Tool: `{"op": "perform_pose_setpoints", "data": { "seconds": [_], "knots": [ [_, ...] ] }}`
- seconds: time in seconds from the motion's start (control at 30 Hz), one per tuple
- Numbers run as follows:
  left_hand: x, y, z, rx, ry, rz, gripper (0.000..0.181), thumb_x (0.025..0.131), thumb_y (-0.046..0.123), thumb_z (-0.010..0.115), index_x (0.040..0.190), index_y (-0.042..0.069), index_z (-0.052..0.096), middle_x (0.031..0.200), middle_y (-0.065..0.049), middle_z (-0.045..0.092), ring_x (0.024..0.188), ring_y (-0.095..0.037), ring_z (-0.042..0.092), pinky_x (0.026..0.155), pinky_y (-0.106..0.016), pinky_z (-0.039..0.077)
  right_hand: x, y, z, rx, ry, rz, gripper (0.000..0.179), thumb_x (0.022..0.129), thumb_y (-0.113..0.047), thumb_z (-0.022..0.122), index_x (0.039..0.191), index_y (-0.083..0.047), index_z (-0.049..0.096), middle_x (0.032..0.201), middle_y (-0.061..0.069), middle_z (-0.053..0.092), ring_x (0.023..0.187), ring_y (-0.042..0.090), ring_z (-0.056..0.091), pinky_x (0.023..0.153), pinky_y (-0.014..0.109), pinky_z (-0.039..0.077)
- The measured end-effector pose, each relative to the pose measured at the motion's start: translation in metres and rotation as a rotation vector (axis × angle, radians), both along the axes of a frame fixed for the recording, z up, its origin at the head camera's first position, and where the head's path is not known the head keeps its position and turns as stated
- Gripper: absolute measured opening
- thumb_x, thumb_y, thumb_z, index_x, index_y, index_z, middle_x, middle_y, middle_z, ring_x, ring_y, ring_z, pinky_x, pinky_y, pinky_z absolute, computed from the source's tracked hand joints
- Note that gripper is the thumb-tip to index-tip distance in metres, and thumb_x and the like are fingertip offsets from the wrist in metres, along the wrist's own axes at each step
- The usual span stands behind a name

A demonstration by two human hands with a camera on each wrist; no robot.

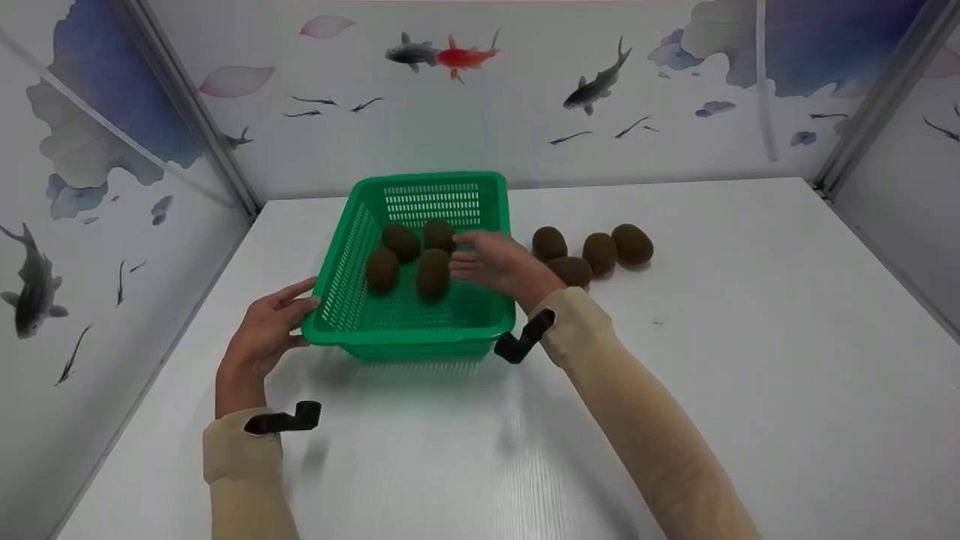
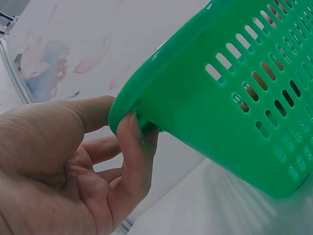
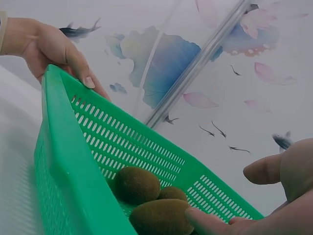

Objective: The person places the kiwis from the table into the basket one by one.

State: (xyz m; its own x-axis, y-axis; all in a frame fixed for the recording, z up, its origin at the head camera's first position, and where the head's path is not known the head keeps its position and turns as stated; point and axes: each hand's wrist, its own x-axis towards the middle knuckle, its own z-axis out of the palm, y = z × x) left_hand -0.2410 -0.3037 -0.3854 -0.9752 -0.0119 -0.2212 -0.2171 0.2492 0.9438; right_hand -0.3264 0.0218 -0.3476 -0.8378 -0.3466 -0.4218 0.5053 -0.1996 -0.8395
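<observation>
A green plastic basket (image 1: 409, 337) with slotted walls stands on the white table. Four brown kiwis lie inside, including a near kiwi (image 1: 433, 276) and a left kiwi (image 1: 382, 271). At the basket's near left corner my left hand (image 1: 259, 334) pinches the rim; the left wrist view shows the thumb and fingers on either side of that rim (image 2: 124, 105). My right hand (image 1: 499, 262) reaches over the right wall, fingers extended beside the near kiwi. In the right wrist view its thumb stands apart, while a fingertip (image 3: 195, 218) overlaps a kiwi (image 3: 164, 216); contact is unclear.
Right of the basket lies a loose group of kiwis, among them an upright kiwi (image 1: 549, 244), a sideways kiwi (image 1: 571, 270) and the rightmost kiwi (image 1: 632, 245). Printed white panels (image 1: 480, 127) enclose the table (image 1: 750, 360) at the back and sides.
</observation>
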Motion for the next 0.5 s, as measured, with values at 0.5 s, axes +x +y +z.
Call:
{"op": "perform_pose_setpoints", "data": {
  "seconds": [0.5],
  "knots": [
    [0.0, -0.001, -0.001, -0.031, -0.019, -0.008, 0.061, 0.104, 0.035, 0.054, 0.159, 0.02, 0.031, 0.138, -0.007, 0.056, 0.101, -0.007, 0.064, 0.086, -0.023, 0.056, 0.01, 0.03, 0.01, 0.145, 0.296, -0.008, 0.051, 0.105, -0.029, 0.054, 0.148, -0.004, 0.044, 0.15, 0.011, 0.05, 0.139, 0.023, 0.05, 0.111, 0.035, 0.046]
  ]
}}
